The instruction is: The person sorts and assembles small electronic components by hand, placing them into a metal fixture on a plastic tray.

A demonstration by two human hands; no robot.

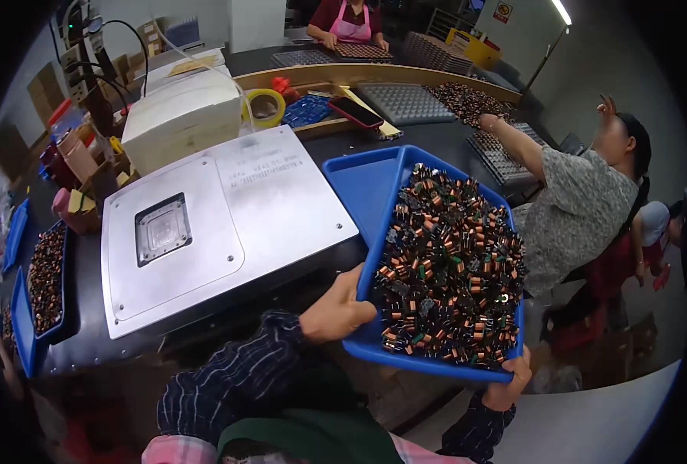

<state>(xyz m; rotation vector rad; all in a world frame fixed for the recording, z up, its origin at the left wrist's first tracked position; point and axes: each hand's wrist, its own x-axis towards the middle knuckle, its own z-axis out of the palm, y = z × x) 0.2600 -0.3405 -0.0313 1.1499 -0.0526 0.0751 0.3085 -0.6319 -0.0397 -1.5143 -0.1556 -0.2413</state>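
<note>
your left hand has its fingers curled over the left rim of the blue plastic tray, thumb up on the edge, so it's clamped on properly. your right hand is under the tray's near right corner, fingertips hooked up over the lip, the rest of the palm hidden beneath it. so both hands are closed on that tray and it's held up off the bench, tipped, out past the table's front edge.

the tray is heaped with small wound coils, copper-orange wire on dark little bobbins with bits of green here and there, a bristly jumbled pile that fills it nearly to the rim. a second blue tray, same smooth plastic, sits just behind and partly under the far end of yours, its floor showing bare.

just left of that is the big flat metal plate, brushed grey with rounded corners and a square recessed window toward its left. it's right beside your left hand and is the nearest thing in the way on that side. behind it there's a boxy cream-coloured machine housing and a roll of yellow tape.

far left edge of the dark table has more blue trays of the same coils. on your right a seated person in a grey patterned top is close to the tray's far right side, one arm stretched out to the grey gridded trays on the bench. another person in a pink apron works at the far end.
</note>
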